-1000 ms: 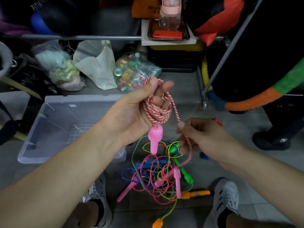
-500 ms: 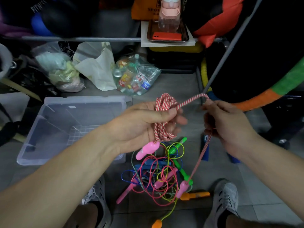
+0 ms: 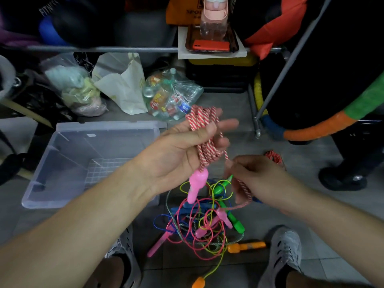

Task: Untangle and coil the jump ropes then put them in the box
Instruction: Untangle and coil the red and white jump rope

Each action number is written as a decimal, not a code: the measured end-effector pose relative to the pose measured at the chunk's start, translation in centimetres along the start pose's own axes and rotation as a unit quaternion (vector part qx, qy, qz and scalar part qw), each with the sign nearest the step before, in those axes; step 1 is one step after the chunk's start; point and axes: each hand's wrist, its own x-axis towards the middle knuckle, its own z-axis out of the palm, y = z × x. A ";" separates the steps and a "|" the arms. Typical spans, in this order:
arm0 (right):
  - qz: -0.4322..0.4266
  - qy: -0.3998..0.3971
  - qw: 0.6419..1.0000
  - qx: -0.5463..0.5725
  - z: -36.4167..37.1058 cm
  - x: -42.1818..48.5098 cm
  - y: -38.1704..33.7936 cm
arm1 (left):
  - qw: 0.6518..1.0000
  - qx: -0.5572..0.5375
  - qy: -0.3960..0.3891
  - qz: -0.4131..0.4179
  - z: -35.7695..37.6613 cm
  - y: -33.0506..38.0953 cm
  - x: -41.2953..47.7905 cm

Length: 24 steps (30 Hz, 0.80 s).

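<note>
My left hand (image 3: 182, 154) holds several loops of a red-and-white striped jump rope (image 3: 204, 129) wound over its fingers, thumb pressing the coil. One pink handle (image 3: 197, 185) of that rope dangles below the palm. My right hand (image 3: 255, 177) pinches the free length of the same rope lower right, and the strand runs down to the second pink handle (image 3: 224, 219). On the floor between my feet lies a tangled pile of ropes (image 3: 199, 223) in pink, blue, yellow and green. A clear plastic box (image 3: 62, 163) sits open on the left.
Plastic bags of bottles (image 3: 170, 96) and clutter line the back by a metal rack bar (image 3: 104, 48). A slanted metal pole (image 3: 280, 75) and a black punching bag with orange and green bands (image 3: 324, 129) stand at right. A small red rope bundle (image 3: 273, 156) lies on the floor.
My right hand has dropped from beside the coil's top to lower right, laying another loop over my left hand. The left fingers have opened outward and the pink handle hangs straight down again.
</note>
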 end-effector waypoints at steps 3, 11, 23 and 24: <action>-0.057 -0.069 0.994 -0.057 0.2 -0.8 -0.6 | 0.995 0.046 0.032 0.077 -0.1 0.6 0.1; -0.184 -0.171 0.953 0.169 -2.7 -2.4 -1.9 | 0.869 0.493 0.035 -0.007 -1.2 -0.4 -0.5; -0.060 0.135 0.969 0.198 -3.6 0.8 -0.1 | 0.977 0.186 -0.068 -0.079 0.3 -0.5 -0.3; -0.060 0.127 0.972 0.186 -3.6 0.8 0.1 | 0.980 0.166 -0.081 -0.080 0.3 -0.3 -0.4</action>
